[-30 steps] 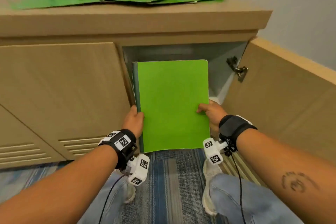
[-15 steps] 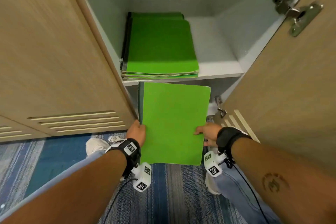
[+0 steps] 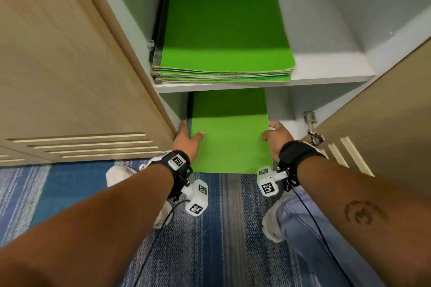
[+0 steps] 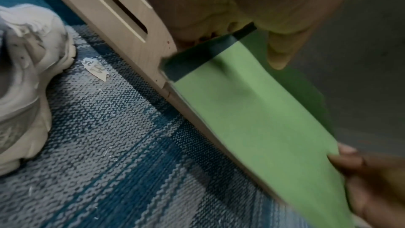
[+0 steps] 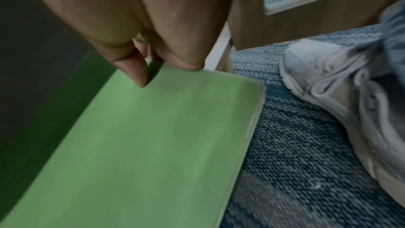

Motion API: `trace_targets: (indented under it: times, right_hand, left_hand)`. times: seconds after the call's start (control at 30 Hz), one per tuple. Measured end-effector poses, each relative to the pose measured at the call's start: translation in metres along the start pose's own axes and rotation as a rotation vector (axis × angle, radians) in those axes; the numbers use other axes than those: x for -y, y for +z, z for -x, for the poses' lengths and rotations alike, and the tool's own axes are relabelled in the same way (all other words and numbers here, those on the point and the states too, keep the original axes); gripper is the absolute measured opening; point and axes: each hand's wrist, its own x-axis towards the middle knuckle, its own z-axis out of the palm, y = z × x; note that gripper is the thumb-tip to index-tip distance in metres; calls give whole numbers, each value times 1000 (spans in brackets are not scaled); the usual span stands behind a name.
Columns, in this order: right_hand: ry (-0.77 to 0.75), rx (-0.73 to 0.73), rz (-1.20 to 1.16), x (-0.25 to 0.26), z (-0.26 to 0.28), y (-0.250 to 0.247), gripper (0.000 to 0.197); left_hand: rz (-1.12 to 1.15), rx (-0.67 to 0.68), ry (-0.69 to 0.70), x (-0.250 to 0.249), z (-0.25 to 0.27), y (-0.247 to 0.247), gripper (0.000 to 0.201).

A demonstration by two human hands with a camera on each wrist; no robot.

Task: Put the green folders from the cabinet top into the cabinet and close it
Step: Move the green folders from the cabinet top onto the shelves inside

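Note:
A green folder (image 3: 229,137) with a dark spine lies half inside the cabinet's lower compartment, under the shelf. My left hand (image 3: 187,138) grips its left edge with the thumb on top, and the same folder (image 4: 252,108) shows in the left wrist view. My right hand (image 3: 276,136) pinches the right edge; thumb and fingers close on the folder (image 5: 153,145) in the right wrist view. A stack of green folders (image 3: 224,30) lies on the white shelf (image 3: 326,72) above. The cabinet top is out of view.
The open cabinet door (image 3: 384,112) stands at the right with a metal hinge (image 3: 311,126). A closed wooden door (image 3: 58,65) with vent slots is at the left. My white shoes (image 3: 119,173) and jeans (image 3: 310,240) are on the blue striped carpet (image 3: 221,240).
Both hands lowered the folder from in front of the cabinet and slid it forward under the shelf into the lower compartment. My view dropped and moved closer.

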Motion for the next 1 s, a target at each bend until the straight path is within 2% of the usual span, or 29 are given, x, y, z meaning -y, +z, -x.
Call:
trace_targets:
  times: [0.1, 0.17, 0.3, 0.37, 0.43, 0.5, 0.6, 0.67, 0.77, 0.83, 0.93, 1.0]
  right_hand:
    - [-27, -29, 129, 12, -20, 10, 51]
    - [-39, -38, 196, 16, -32, 14, 51]
    - [-70, -33, 284, 19, -53, 21, 47]
    - [-125, -24, 384, 18, -60, 28, 46]
    - [-182, -20, 576, 17, -65, 37, 57]
    - [-242, 23, 796, 16, -64, 43, 74]
    - [-283, 150, 1106, 5, -62, 42, 98]
    - [-273, 231, 1257, -6, -60, 43, 111]
    - [-327, 254, 1447, -15, -58, 52, 117]
    - [-343, 232, 1497, -16, -56, 61, 115]
    - [-363, 180, 1479, -15, -59, 68, 91]
    - [-391, 173, 1487, -13, -62, 67, 83]
  left_hand:
    - [-101, 90, 41, 20, -4, 4, 95]
    - [-320, 168, 101, 33, -5, 4, 104]
    - [-842, 193, 348, 51, 0, 13, 96]
    - [-1091, 312, 465, 57, -2, 22, 94]
    - [-1229, 464, 452, 60, -12, 31, 96]
    - [-1258, 528, 344, 60, -24, 39, 96]
    - [-1226, 524, 221, 56, -35, 46, 95]
    - [-1200, 512, 185, 54, -40, 47, 89]
    - [-1192, 474, 194, 56, -45, 46, 83]
    - [-1192, 453, 217, 58, -48, 45, 81]
    - [-1215, 470, 273, 58, -57, 43, 94]
    - [-1230, 466, 288, 58, -61, 44, 96]
